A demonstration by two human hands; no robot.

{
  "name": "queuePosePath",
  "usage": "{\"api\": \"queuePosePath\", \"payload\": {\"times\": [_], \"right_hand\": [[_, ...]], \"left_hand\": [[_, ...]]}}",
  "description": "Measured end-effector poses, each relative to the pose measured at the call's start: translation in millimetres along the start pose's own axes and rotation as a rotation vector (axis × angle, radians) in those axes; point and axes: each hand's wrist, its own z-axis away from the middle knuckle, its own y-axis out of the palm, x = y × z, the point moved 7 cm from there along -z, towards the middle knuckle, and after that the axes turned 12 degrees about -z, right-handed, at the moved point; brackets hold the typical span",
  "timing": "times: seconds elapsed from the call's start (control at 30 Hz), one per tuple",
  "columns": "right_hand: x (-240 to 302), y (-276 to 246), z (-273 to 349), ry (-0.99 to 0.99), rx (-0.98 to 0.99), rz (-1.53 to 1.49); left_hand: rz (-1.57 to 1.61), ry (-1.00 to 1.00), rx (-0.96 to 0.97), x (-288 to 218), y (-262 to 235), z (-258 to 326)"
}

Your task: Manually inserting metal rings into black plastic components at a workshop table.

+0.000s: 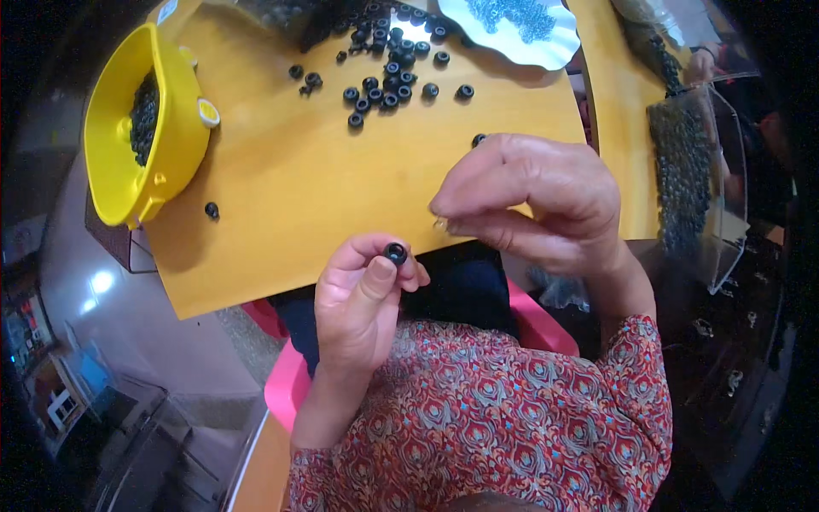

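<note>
Plastic yellow bowl (pixel 128 171) of dark pieces overhangs the worktop's (pixel 281 188) left edge, its contents hard to make out. Beyond the near edge, the left hand (pixel 363 303) pinches a small black ring (pixel 395 253) between thumb and fingers. The right hand (pixel 537 200) closes its fingertips on something tiny and unclear. Loose rings (pixel 388 72) lie scattered toward the far edge.

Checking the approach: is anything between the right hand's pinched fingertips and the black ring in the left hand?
Nothing visible: open air separates the right hand from the small black rubber ring pinched atop the left hand.
</note>
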Motion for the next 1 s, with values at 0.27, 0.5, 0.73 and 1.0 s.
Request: {"api": "queuePosePath", "payload": {"times": [0.27, 0.5, 0.73, 1.0], "right_hand": [[11, 37, 7, 0.021, 0.051, -0.13], [17, 51, 12, 0.035, 0.02, -0.085], [31, 63, 12, -0.068, 0.119, 0.075], [39, 71, 10, -0.083, 0.133, 0.219]], "left_hand": [[-0.092, 0.065, -0.05, -14, -1, 26], [-0.125, 0.113, -0.044, -25, 2, 40], [-0.159, 0.122, -0.044, -28, 2, 46], [-0.178, 0.187, -0.024, -33, 2, 48]]}}
